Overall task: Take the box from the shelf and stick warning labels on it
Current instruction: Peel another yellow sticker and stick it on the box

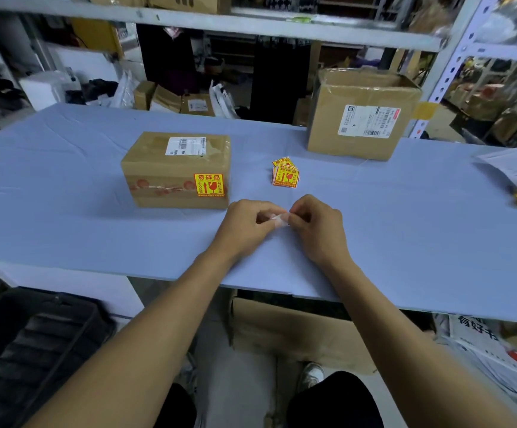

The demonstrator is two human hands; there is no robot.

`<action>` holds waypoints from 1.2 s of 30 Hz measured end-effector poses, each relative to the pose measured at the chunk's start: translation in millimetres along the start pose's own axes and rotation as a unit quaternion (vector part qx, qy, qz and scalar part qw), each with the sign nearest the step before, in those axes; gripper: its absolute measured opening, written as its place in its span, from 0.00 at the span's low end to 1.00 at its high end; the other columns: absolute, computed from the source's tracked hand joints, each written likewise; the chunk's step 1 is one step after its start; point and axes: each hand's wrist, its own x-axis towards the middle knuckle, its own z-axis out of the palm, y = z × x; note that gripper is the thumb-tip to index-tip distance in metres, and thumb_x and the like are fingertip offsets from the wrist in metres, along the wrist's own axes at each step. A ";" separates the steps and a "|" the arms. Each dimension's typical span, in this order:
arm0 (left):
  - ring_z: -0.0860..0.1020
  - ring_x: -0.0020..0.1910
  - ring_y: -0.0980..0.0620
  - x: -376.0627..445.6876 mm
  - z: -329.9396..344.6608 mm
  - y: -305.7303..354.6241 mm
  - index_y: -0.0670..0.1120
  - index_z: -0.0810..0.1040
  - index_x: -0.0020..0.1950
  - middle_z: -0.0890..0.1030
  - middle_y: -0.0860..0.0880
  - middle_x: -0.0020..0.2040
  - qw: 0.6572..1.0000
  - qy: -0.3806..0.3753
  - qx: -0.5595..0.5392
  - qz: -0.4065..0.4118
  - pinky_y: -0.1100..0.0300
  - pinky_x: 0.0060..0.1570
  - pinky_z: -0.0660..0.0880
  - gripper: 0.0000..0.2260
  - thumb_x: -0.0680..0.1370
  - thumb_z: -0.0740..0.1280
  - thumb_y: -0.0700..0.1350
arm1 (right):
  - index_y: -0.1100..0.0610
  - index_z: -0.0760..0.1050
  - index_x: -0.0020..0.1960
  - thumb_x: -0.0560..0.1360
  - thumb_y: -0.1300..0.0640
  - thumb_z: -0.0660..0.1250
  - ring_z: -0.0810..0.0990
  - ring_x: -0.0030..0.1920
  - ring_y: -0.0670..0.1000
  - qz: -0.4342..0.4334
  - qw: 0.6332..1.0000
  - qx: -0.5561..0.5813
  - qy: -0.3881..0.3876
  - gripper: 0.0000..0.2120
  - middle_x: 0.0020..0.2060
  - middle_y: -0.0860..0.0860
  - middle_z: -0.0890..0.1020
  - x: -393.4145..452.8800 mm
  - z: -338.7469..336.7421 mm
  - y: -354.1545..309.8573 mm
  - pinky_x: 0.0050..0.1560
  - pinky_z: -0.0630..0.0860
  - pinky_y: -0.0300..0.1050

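Both hands are meeting over the near middle of the pale blue tabletop (65, 230) — the left hand (246, 225) and right hand (314, 225) each pinching an edge of a small whitish slip (279, 219), possibly a label's backing. The grip on both sides is narrow, fingertips only. The small taped brown cardboard box (177, 169) is sitting to the left, just beyond the hands, a yellow-and-red warning label (209, 185) stuck on its near face. A loose stack of matching labels (285, 176) is lying right of it — a larger cardboard box (359, 115) standing far right.

Both hands — left hand (248, 222), right hand (316, 225) — pinch a small white sticker backing (278, 219) over the table (96, 230).
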 end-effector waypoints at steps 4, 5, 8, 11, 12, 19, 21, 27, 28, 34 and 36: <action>0.81 0.37 0.59 1.6 -0.2 0.6 0.47 0.84 0.47 0.86 0.48 0.39 0.998 0.044 -0.035 -0.040 0.64 0.42 0.76 0.05 0.74 0.72 0.38 | 0.58 0.78 0.38 0.73 0.57 0.73 0.72 0.30 0.43 -0.006 1.000 0.015 0.004 0.07 0.29 0.48 0.78 1.4 0.2 1.1 0.33 0.66 0.36; 0.81 0.36 0.57 2.0 -0.2 0.8 0.46 0.83 0.46 0.86 0.47 0.38 0.997 0.054 -0.041 -0.044 0.64 0.42 0.77 0.06 0.73 0.72 0.37 | 0.58 0.78 0.38 0.73 0.57 0.73 0.71 0.30 0.43 -0.010 1.000 0.015 0.002 0.07 0.29 0.48 0.78 1.3 0.2 1.5 0.33 0.66 0.35; 0.81 0.35 0.57 4.1 -1.4 1.2 0.46 0.84 0.43 0.85 0.49 0.36 0.996 0.072 -0.041 -0.032 0.64 0.41 0.77 0.05 0.73 0.73 0.37 | 0.58 0.81 0.42 0.73 0.58 0.73 0.76 0.33 0.40 -0.029 0.999 0.013 -0.030 0.04 0.33 0.47 0.81 -0.3 -0.8 1.2 0.36 0.70 0.30; 0.79 0.35 0.60 5.6 -2.6 0.6 0.44 0.86 0.44 0.85 0.49 0.37 0.996 0.073 -0.036 -0.032 0.65 0.41 0.75 0.06 0.72 0.72 0.35 | 0.58 0.83 0.46 0.73 0.65 0.71 0.80 0.39 0.35 -0.057 0.996 0.016 -0.066 0.04 0.40 0.48 0.85 -2.7 -0.9 0.8 0.44 0.74 0.27; 0.79 0.35 0.62 5.7 -2.6 0.1 0.45 0.86 0.44 0.85 0.51 0.37 0.997 0.064 -0.028 -0.029 0.64 0.41 0.75 0.06 0.72 0.72 0.35 | 0.58 0.83 0.46 0.73 0.66 0.71 0.80 0.39 0.36 -0.062 0.996 0.012 -0.063 0.05 0.40 0.48 0.85 -3.0 -1.0 0.9 0.45 0.75 0.29; 0.83 0.41 0.56 5.6 -1.9 -2.5 0.50 0.84 0.46 0.86 0.49 0.42 1.000 0.000 -0.001 -0.024 0.59 0.48 0.79 0.08 0.71 0.73 0.37 | 0.55 0.77 0.44 0.74 0.53 0.73 0.81 0.41 0.49 -0.054 0.998 -0.028 -0.032 0.07 0.41 0.49 0.82 2.6 4.5 2.5 0.44 0.77 0.45; 0.83 0.41 0.55 5.0 -3.6 -1.7 0.50 0.83 0.45 0.86 0.47 0.42 0.999 0.018 -0.016 -0.030 0.59 0.47 0.78 0.08 0.72 0.73 0.37 | 0.56 0.78 0.48 0.75 0.50 0.71 0.81 0.43 0.50 -0.040 0.997 -0.042 -0.041 0.09 0.43 0.48 0.83 3.0 5.3 0.9 0.48 0.78 0.47; 0.81 0.38 0.54 5.5 -2.3 -1.5 0.48 0.82 0.41 0.85 0.47 0.39 0.997 0.071 -0.008 -0.040 0.62 0.43 0.76 0.05 0.72 0.74 0.38 | 0.56 0.77 0.44 0.75 0.50 0.72 0.77 0.34 0.47 -0.035 0.998 -0.027 -0.049 0.09 0.33 0.50 0.82 0.6 1.3 -1.3 0.36 0.71 0.39; 0.81 0.37 0.55 6.1 -1.4 -1.9 0.48 0.83 0.40 0.85 0.48 0.37 0.996 0.078 0.002 -0.038 0.62 0.42 0.76 0.05 0.72 0.74 0.38 | 0.56 0.78 0.44 0.75 0.51 0.72 0.76 0.34 0.45 -0.037 0.998 -0.018 -0.057 0.08 0.34 0.50 0.82 -0.1 0.5 -1.6 0.36 0.71 0.37; 0.81 0.38 0.54 5.5 -2.5 -3.1 0.43 0.87 0.43 0.85 0.47 0.38 0.995 0.089 -0.014 -0.046 0.62 0.42 0.76 0.02 0.72 0.74 0.38 | 0.58 0.79 0.46 0.72 0.60 0.73 0.78 0.35 0.38 -0.050 0.996 -0.006 -0.070 0.04 0.35 0.49 0.82 -2.5 -1.3 -2.8 0.37 0.71 0.30; 0.82 0.38 0.56 4.1 -2.8 -1.2 0.44 0.87 0.43 0.86 0.47 0.39 0.996 0.072 -0.028 -0.047 0.62 0.43 0.77 0.02 0.71 0.75 0.40 | 0.57 0.74 0.43 0.72 0.60 0.73 0.77 0.35 0.41 -0.039 0.997 -0.018 -0.063 0.07 0.34 0.47 0.81 -1.2 0.1 -2.5 0.36 0.71 0.34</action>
